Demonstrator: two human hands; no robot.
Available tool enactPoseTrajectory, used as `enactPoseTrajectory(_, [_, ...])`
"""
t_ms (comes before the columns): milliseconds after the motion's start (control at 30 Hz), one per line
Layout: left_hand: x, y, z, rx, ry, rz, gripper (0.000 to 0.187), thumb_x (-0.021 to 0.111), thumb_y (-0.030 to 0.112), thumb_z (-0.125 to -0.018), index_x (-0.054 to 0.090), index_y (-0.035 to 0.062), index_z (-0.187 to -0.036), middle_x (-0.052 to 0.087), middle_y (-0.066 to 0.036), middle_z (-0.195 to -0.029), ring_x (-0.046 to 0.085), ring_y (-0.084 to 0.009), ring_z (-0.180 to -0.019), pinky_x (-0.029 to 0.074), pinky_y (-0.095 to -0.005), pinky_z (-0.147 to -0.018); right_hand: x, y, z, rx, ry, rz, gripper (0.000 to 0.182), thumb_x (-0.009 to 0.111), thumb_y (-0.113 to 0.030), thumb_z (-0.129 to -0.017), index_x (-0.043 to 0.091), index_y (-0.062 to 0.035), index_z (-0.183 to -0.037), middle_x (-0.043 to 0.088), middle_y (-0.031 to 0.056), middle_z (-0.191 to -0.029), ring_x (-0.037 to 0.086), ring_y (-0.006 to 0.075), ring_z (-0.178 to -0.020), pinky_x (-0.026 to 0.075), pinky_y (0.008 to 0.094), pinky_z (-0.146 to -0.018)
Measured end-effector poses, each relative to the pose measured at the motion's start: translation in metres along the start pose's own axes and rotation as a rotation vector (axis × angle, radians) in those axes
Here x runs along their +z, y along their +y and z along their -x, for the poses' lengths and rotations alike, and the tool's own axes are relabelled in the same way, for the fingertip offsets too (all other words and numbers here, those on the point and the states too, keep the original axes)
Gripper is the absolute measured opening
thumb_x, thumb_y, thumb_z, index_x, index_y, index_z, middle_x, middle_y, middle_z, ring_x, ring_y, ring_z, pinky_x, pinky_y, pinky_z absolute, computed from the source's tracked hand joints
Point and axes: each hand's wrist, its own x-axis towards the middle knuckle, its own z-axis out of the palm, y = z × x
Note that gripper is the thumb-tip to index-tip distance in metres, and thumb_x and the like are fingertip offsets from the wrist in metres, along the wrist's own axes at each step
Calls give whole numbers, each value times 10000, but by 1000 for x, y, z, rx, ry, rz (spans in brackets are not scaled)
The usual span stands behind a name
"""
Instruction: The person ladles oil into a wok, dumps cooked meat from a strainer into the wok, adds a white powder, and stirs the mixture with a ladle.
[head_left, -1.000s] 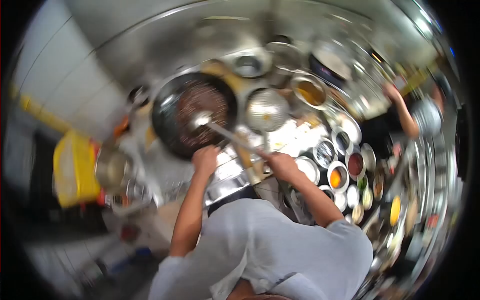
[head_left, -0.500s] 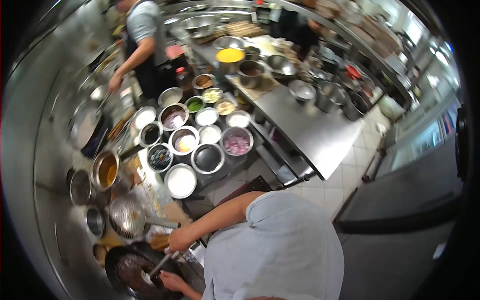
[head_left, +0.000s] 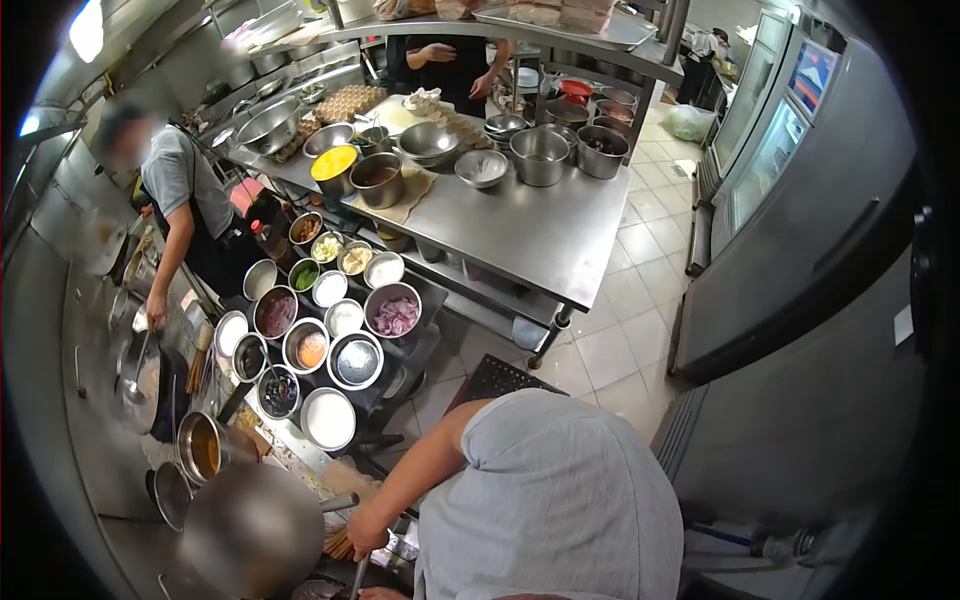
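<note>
At the bottom edge, my right hand [head_left: 370, 532] has its fingers wrapped round the metal handle of a ladle [head_left: 360, 575], whose far end is out of view. Just below it, only a sliver of my left hand [head_left: 380, 594] shows, with its fingers hidden. A dark wok [head_left: 318, 590] is cut off by the lower frame edge. Beside my right hand are a bamboo brush [head_left: 339, 545] and the metal handle of a strainer [head_left: 341, 502]; the strainer's bowl is smeared by blur.
Metal pots of ingredients, including chopped onion [head_left: 395, 316] and white powder [head_left: 328, 420], crowd the side stand. A co-worker [head_left: 185, 190] holds a ladle over another wok [head_left: 140, 385]. Behind stands a steel table [head_left: 520, 235]; a second person [head_left: 445, 70] is beyond it.
The view has swung upward, so the wok and my left hand have slid mostly out of the bottom. My right hand still grips the ladle handle.
</note>
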Motion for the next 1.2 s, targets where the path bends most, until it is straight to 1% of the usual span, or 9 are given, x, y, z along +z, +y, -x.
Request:
enactPoseTrajectory(267, [2, -11, -2, -6, -14, 11, 493, 410, 422, -1082, 686, 19, -1015, 729, -252, -963, 684, -491, -867, 513, -610, -735, 1, -9, 5, 25, 14, -11, 444, 515, -199, -955, 551, -209, -1397, 758, 155, -1022, 718, 418, -963, 559, 541, -808])
enactPoseTrajectory(333, [4, -20, -1, -37, -23, 8, 492, 411, 421, -1081, 687, 19, -1015, 730, -251, -962, 686, -488, -866, 513, -609, -734, 2, -11, 8, 193, -68, -202, 507, 503, -178, -956, 529, -254, -1457, 757, 154, -1030, 720, 414, -965, 567, 536, -810])
enactPoseTrajectory(500, [2, -42, 5, -108, 4, 35, 490, 416, 415, -1079, 689, 17, -1001, 731, -248, -948, 691, -481, -853, 516, -604, -724, -13, -16, 24, 155, -81, -164, 643, 503, -140, -946, 441, -317, -1562, 747, 172, -1032, 718, 401, -986, 565, 545, -804])
enactPoseTrajectory(600, [6, -40, 6, -120, 50, 53, 479, 437, 402, -1066, 684, 6, -957, 730, -245, -919, 692, -478, -827, 518, -604, -707, -33, -22, 39, 176, 29, -282, 551, 551, -169, -953, 546, -257, -1497, 742, 199, -1052, 713, 421, -978, 556, 556, -823])
enactPoseTrajectory(767, [-17, -24, 15, -153, 74, 152, 427, 486, 383, -1039, 684, 17, -945, 712, -260, -888, 675, -492, -825, 498, -614, -716, -57, -15, 44, 127, 7, -215, 568, 581, -170, -945, 541, -260, -1505, 744, 199, -993, 717, 420, -947, 558, 544, -794])
enactPoseTrajectory(833, [-7, -31, 12, -153, 60, 126, 429, 493, 385, -1034, 686, 12, -948, 707, -261, -876, 666, -499, -815, 492, -617, -715, -71, -3, 44, 82, 13, -254, 520, 581, -181, -943, 575, -235, -1460, 742, 201, -976, 716, 421, -935, 548, 556, -802])
enactPoseTrajectory(933, [-3, -32, 12, -188, 56, 152, 396, 505, 357, -1025, 675, 15, -923, 701, -268, -860, 665, -504, -810, 490, -620, -719, -111, 13, 56, 61, -85, -233, 392, 577, -212, -944, 629, -184, -1332, 745, 188, -993, 717, 413, -943, 542, 557, -800])
enactPoseTrajectory(1033, [-10, -26, 13, -212, 42, 148, 388, 506, 358, -1017, 673, 24, -913, 702, -262, -850, 667, -502, -804, 489, -625, -715, -141, 35, 62, 45, -123, -163, 523, 585, -230, -958, 577, -304, -1476, 747, 178, -999, 728, 392, -953, 572, 531, -805])
enactPoseTrajectory(1200, [-8, -27, 12, -210, 74, 189, 352, 542, 356, -988, 644, 47, -858, 695, -249, -804, 674, -482, -769, 496, -610, -669, -163, 55, 41, 6, -237, 10, 550, 523, -172, -987, 532, -326, -1516, 722, 205, -932, 736, 393, -903, 585, 514, -794])
